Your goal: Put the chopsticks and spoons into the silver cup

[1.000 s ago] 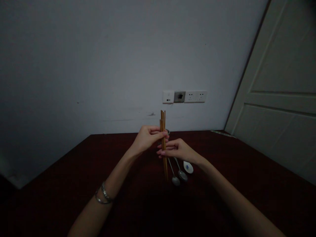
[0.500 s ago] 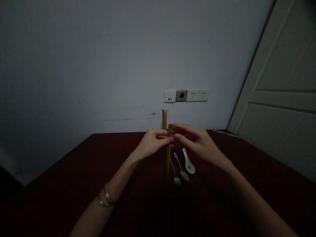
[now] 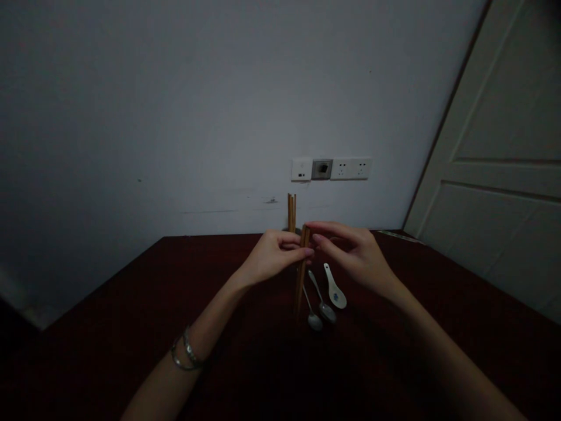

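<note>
A small bundle of wooden chopsticks stands nearly upright above the dark red table. My left hand is closed around its upper part, thumb in front. At the top ends, my right hand rests its index fingertip on the chopsticks. Its thumb is held apart from that finger, beside the bundle, and the hand grips nothing that I can see. Just right of the bundle lie a thin metal spoon, a larger metal spoon and a white ceramic spoon with a blue mark.
Behind my left hand, several more chopsticks stand upright in a holder that is mostly hidden. The table meets a pale wall with sockets. A white door is on the right.
My right hand has let go of the chopsticks' middle and moved up to their top ends. The held bundle came right and lower, apart from the standing chopsticks behind, and now tilts slightly.
</note>
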`<state>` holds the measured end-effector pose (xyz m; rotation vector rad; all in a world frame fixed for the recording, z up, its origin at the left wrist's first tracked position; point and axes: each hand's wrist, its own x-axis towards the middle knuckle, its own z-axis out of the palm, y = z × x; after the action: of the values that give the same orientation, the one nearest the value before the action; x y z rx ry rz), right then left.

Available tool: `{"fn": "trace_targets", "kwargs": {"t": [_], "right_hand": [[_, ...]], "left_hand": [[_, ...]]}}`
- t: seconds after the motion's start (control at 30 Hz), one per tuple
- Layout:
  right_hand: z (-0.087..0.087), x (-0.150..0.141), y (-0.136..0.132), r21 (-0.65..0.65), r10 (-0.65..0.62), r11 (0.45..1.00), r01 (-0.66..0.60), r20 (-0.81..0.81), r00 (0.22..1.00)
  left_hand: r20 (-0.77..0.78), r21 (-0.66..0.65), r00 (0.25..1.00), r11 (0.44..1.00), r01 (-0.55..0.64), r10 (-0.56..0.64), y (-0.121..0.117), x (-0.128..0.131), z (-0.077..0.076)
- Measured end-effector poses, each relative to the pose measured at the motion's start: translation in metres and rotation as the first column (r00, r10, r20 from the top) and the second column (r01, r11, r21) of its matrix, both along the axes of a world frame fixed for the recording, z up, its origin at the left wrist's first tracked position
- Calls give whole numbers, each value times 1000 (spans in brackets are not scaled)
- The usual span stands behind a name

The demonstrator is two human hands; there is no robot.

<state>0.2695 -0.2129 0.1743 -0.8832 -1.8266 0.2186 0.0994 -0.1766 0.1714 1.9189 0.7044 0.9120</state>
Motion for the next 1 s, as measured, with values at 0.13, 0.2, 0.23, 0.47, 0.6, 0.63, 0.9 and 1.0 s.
{"fn": "trace_targets", "kwargs": {"t": [0.13,0.2,0.23,0.47,0.6,0.63,0.9,1.0], "right_hand": [[0,0,-1,30,-10,1000,9,20,1000],[0,0,0,46,-20,999,19,30,999],[-1,0,0,52,-24,998,22,33,999],[-1,-1,1,76,-48,996,44,47,998],[-1,-2,0,68,-41,997,38,38,998],[-1,-2,-1,67,-38,997,36,32,999],[0,-3,-2,42,24,999,-25,29,999],[1,-4,-3,33,36,999,-37,21,999]], "left_hand": [[34,-7,999,1000,29,-29,-1,0,0],[37,-8,999,999,36,-36,-1,0,-1],[35,-7,999,999,40,-40,-1,0,-1],[-19,29,999,999,33,-33,-2,0,0],[-14,42,999,998,45,-44,-3,-1,1],[-9,40,999,998,49,-48,-3,-1,1],[-14,27,999,999,41,-41,-2,0,1],[-9,32,999,998,44,-44,-3,0,1]]}}
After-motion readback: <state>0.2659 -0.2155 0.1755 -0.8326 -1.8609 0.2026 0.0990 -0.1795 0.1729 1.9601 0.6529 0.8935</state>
